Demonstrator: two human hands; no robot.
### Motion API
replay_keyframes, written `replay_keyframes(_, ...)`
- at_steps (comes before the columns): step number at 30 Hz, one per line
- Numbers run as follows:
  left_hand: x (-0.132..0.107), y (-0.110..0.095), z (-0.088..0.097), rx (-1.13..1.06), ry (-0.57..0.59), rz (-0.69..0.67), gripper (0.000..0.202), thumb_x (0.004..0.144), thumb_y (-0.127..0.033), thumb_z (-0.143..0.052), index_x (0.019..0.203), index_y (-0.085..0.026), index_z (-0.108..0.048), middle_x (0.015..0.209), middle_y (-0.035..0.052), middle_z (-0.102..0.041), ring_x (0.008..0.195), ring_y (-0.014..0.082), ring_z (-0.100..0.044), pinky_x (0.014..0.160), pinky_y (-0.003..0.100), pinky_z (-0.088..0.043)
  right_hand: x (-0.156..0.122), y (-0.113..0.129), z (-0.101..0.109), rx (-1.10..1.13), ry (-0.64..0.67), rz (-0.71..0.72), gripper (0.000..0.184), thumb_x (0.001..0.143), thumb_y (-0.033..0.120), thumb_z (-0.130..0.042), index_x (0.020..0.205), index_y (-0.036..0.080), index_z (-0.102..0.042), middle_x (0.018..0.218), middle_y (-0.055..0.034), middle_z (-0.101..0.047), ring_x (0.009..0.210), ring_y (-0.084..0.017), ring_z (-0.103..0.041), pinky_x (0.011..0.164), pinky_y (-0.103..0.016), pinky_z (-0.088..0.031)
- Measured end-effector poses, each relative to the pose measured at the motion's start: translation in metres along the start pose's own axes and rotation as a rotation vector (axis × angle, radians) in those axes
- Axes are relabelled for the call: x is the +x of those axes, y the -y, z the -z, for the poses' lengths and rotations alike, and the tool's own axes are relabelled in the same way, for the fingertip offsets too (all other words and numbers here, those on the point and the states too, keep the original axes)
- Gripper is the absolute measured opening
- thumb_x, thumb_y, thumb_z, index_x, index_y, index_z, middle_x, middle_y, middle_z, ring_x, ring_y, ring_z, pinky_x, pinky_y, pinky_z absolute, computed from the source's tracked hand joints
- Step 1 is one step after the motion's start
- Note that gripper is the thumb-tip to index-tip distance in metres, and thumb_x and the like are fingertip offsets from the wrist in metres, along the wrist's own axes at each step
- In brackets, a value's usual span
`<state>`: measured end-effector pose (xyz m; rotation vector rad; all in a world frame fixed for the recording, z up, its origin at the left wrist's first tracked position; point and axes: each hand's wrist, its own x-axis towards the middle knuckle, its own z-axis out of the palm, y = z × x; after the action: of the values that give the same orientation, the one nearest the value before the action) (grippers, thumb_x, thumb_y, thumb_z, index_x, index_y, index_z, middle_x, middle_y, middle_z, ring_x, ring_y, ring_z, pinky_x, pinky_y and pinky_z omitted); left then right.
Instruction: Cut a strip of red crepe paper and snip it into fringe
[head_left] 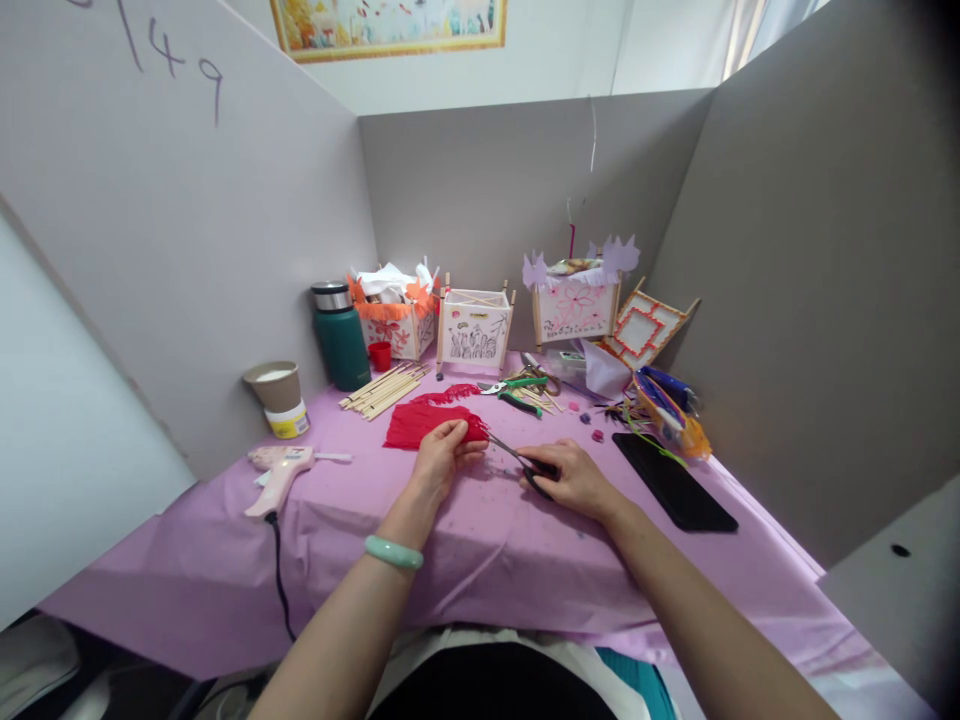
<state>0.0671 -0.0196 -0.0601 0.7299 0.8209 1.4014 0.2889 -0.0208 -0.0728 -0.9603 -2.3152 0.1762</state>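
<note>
A flat red sheet, paper or cloth [417,424], lies toward the middle of the table with its right end lifted. My left hand [448,455] pinches that end between thumb and fingers. Black-handled scissors [541,474] are gripped in my right hand [574,480], their blades pointing left at the fringed right edge of the red sheet. Whether the blades touch it I cannot tell. Behind the sheet rests a strip of red fringe [450,394], near green-handled pliers [517,390].
Left stand a pink glue gun [279,472], a brown cup [276,385] and a green bottle [341,340]. Bamboo sticks [386,390] and decorated box lanterns [475,330] are behind. A black phone-like slab [671,482] lies right. Grey partitions [525,170] enclose the table.
</note>
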Motion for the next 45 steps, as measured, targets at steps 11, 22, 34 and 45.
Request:
replay_keyframes(11, -0.0008, 0.0008, -0.0012, 0.046, 0.019, 0.012, 0.004, 0.085, -0.013, -0.056, 0.083, -0.013, -0.052, 0.062, 0.0034, -0.064, 0.059, 0.0174, -0.068, 0.051, 0.023, -0.054, 0.0009, 0.0002, -0.0016, 0.006, -0.016, 0.02, 0.032, 0.078, 0.024, -0.062, 0.109, 0.024, -0.067, 0.094, -0.0026, -0.074, 0.08, -0.017, -0.067, 0.077, -0.03, -0.039)
replay_keyframes(22, -0.0001, 0.0003, -0.001, 0.043, 0.019, 0.015, 0.01, 0.082, -0.016, -0.062, 0.083, -0.013, -0.052, 0.064, 0.0042, -0.065, 0.059, 0.0177, -0.069, 0.051, 0.023, -0.055, 0.0003, -0.0031, -0.0026, -0.056, -0.028, 0.004, 0.033, 0.078, 0.023, -0.062, 0.11, 0.025, -0.067, 0.093, -0.0035, -0.074, 0.077, -0.018, -0.066, 0.079, -0.032, -0.038)
replay_keyframes(34, -0.0003, 0.001, -0.0007, 0.052, 0.016, 0.019, 0.01, 0.082, -0.017, -0.062, 0.083, -0.014, -0.052, 0.063, 0.0039, -0.065, 0.059, 0.0179, -0.069, 0.051, 0.023, -0.055, 0.0006, -0.0028, -0.003, -0.068, -0.019, 0.02, 0.035, 0.077, 0.023, -0.062, 0.111, 0.024, -0.066, 0.084, -0.0022, -0.073, 0.071, -0.016, -0.063, 0.076, -0.031, -0.036)
replay_keyframes(45, 0.0005, 0.0019, 0.0003, 0.052, 0.032, 0.016, 0.014, 0.079, -0.019, -0.065, 0.081, -0.014, -0.053, 0.062, 0.0032, -0.064, 0.06, 0.0185, -0.069, 0.051, 0.023, -0.054, 0.0012, 0.0007, -0.0015, -0.042, -0.017, 0.017, 0.033, 0.078, 0.022, -0.059, 0.111, 0.023, -0.066, 0.09, -0.0039, -0.074, 0.077, -0.017, -0.065, 0.077, -0.03, -0.038)
